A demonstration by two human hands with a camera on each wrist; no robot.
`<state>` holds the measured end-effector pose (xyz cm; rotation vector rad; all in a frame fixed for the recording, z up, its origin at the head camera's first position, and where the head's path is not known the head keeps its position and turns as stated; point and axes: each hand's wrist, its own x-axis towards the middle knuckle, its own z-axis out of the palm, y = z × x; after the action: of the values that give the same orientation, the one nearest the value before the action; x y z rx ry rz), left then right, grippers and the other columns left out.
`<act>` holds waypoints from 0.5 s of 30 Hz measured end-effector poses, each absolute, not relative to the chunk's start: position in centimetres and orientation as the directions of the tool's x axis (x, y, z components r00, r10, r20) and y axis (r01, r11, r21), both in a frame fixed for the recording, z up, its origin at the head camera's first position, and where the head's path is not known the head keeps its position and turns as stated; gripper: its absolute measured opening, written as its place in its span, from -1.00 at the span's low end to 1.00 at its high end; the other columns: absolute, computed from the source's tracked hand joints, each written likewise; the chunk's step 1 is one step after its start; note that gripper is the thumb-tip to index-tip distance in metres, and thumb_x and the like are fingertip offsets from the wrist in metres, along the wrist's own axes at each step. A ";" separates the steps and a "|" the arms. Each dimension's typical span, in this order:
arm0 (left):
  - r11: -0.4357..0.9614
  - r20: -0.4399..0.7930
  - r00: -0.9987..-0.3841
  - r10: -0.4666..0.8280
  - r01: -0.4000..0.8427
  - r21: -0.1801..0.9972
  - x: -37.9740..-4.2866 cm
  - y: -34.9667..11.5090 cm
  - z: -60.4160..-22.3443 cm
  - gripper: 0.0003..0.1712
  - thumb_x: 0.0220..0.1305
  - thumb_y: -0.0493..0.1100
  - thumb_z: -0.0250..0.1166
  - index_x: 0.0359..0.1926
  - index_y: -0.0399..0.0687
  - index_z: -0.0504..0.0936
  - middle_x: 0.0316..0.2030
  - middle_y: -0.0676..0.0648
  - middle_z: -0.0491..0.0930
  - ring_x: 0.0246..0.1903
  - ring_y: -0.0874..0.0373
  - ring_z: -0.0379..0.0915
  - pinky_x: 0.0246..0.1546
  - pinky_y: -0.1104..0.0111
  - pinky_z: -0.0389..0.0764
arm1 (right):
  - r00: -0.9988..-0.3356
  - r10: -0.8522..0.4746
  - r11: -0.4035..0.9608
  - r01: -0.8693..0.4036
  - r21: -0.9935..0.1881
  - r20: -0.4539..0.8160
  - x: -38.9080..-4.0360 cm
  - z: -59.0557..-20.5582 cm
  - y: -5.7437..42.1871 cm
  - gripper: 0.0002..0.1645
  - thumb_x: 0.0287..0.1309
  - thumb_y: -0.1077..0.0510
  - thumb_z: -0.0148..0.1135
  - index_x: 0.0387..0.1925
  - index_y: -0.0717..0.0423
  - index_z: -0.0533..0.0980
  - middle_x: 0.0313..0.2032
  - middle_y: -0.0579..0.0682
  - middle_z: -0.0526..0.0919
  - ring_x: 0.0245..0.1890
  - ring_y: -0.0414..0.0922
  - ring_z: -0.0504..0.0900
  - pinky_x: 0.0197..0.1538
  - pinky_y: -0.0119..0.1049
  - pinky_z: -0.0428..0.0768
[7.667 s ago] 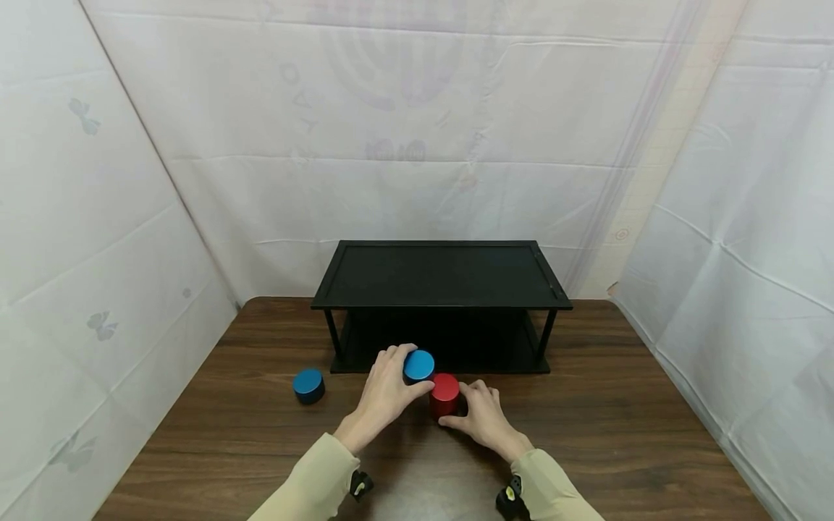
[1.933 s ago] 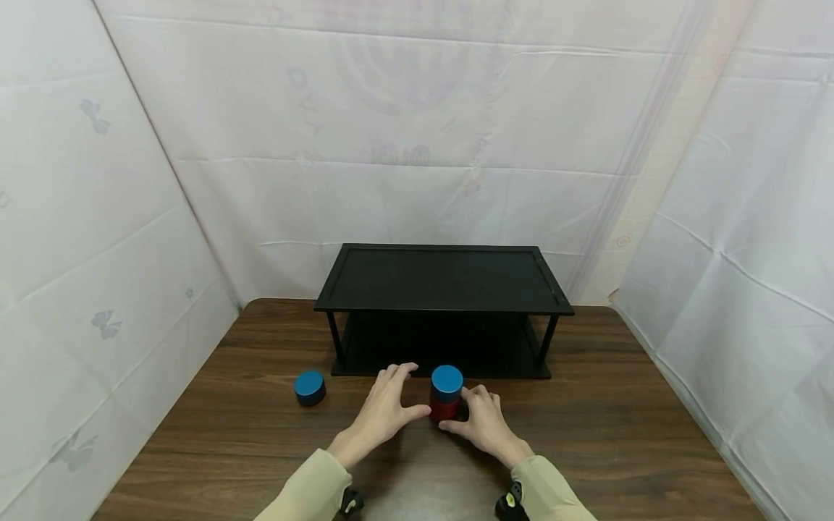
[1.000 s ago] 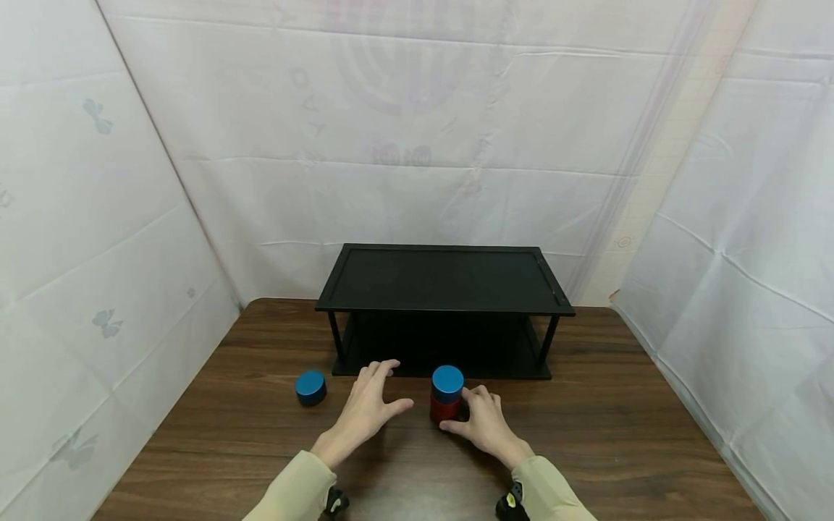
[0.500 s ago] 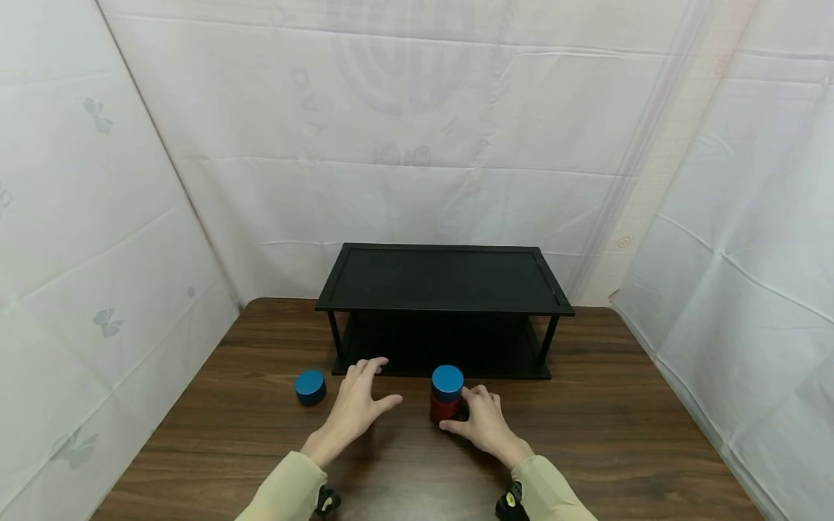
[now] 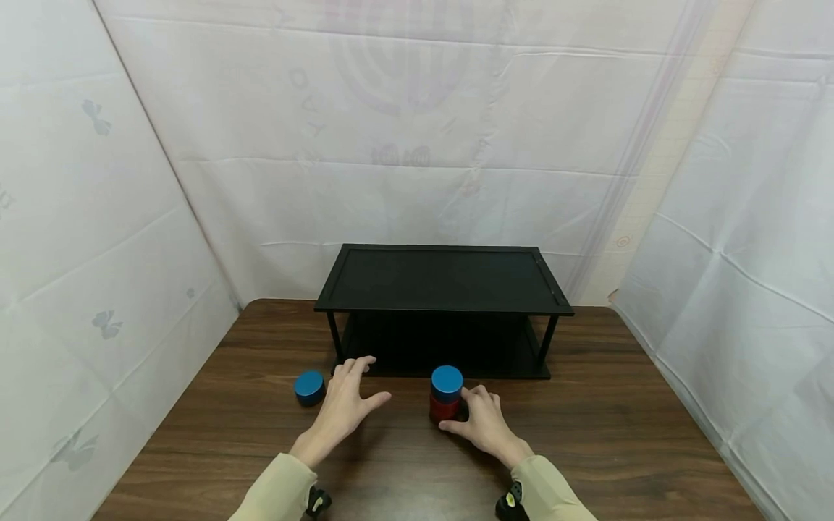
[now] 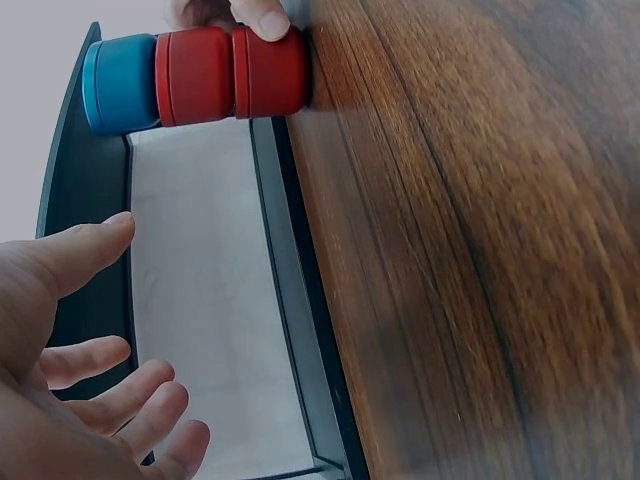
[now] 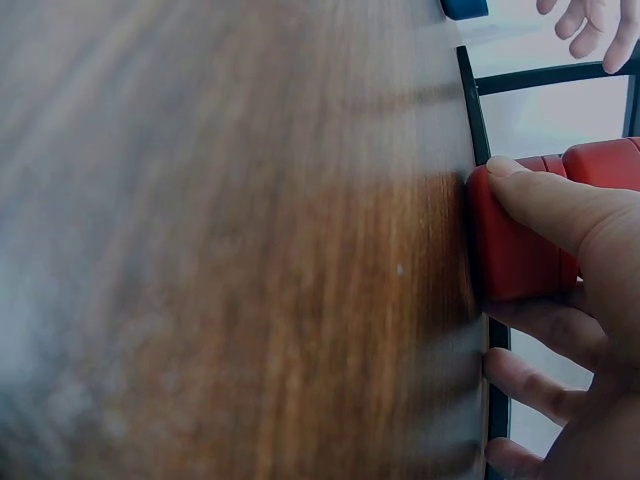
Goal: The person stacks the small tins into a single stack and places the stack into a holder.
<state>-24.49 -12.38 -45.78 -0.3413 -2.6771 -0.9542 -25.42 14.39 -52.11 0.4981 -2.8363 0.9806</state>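
Observation:
Three round lidded tins stand stacked on the table in front of the shelf, a blue tin (image 5: 447, 380) topmost. In the left wrist view, an upper red tin (image 6: 195, 80) sits under it and a lower red tin (image 6: 272, 85) rests on the wood. My right hand (image 5: 489, 427) holds the lower red tin, thumb on the near side and fingers round the other. My left hand (image 5: 337, 412) is apart from the stack, fingers spread and holding nothing. To its left, another blue tin (image 5: 309, 388) rests on the table.
A black two-level shelf (image 5: 444, 278) stands at the back of the brown wooden table (image 5: 586, 434), just behind the stack. White sheeting (image 5: 417, 195) hangs behind the table and on both sides.
Earlier my left hand held a blue tin beside the red one; that blue tin now tops the stack. The left hand has let go and moved left. My right hand stays on the stack.

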 end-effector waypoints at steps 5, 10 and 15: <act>0.751 0.344 -0.932 0.113 0.307 0.584 -24.5 -12.8 -45.6 -0.25 0.02 -0.04 0.50 0.23 -0.09 0.43 -0.02 -0.16 0.51 -0.08 -0.04 0.34 -0.09 0.11 0.41 | -0.942 -0.269 0.745 -0.336 -0.577 0.201 -25.5 -52.0 14.4 -0.25 -0.08 -0.15 0.48 0.10 0.17 0.52 -0.08 0.02 0.64 -0.03 -0.06 0.43 0.12 0.11 0.26; 0.758 0.348 -0.931 0.111 0.306 0.576 -24.5 -13.1 -45.6 -0.26 0.03 -0.04 0.49 0.22 -0.11 0.43 0.00 -0.18 0.51 -0.06 -0.05 0.34 -0.12 0.12 0.38 | -0.943 -0.267 0.749 -0.333 -0.573 0.199 -25.4 -52.1 14.4 -0.24 -0.08 -0.15 0.48 0.10 0.18 0.52 -0.07 0.03 0.64 -0.03 -0.05 0.44 0.13 0.11 0.27; 0.761 0.349 -0.932 0.099 0.297 0.576 -24.4 -13.5 -45.6 -0.26 0.04 -0.03 0.48 0.23 -0.13 0.43 0.02 -0.21 0.51 -0.05 -0.07 0.34 -0.10 0.10 0.37 | -0.944 -0.265 0.753 -0.330 -0.570 0.196 -25.3 -52.1 14.4 -0.23 -0.09 -0.16 0.48 0.11 0.19 0.52 -0.07 0.04 0.63 -0.02 -0.04 0.44 0.12 0.11 0.27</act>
<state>-24.42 -13.47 -45.64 -0.3075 -2.6605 -0.9434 -25.33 14.36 -52.10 0.4837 -2.8436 0.9537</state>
